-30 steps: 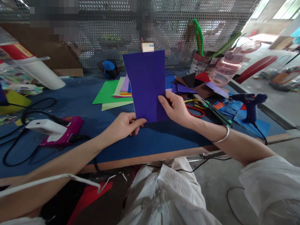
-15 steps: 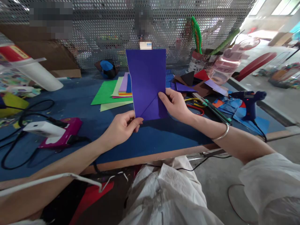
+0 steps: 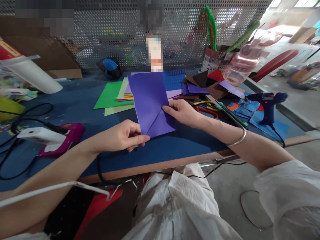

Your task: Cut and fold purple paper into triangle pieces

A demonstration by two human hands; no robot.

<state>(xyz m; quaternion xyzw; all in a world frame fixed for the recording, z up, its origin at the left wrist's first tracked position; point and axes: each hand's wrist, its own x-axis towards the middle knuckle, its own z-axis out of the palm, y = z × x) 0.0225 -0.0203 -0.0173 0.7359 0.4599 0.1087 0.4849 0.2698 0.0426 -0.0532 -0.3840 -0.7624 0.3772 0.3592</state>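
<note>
Pinching a purple sheet (image 3: 148, 100) by its lower left corner with the left hand (image 3: 127, 135), by its right edge with the right hand (image 3: 183, 113). Holding it tilted over the worktop (image 3: 155, 151), near green paper (image 3: 106, 95).

No wording can be read with certainty. At the far right, the pink bottle (image 3: 241, 66) bears a line of lettering, too blurred to spell out. Left of it, the pot (image 3: 212, 62) carries small print-like marks, illegible. On the left, the white tube's (image 3: 41, 77) red-and-yellow label (image 3: 10, 50) is equally unclear.
</note>
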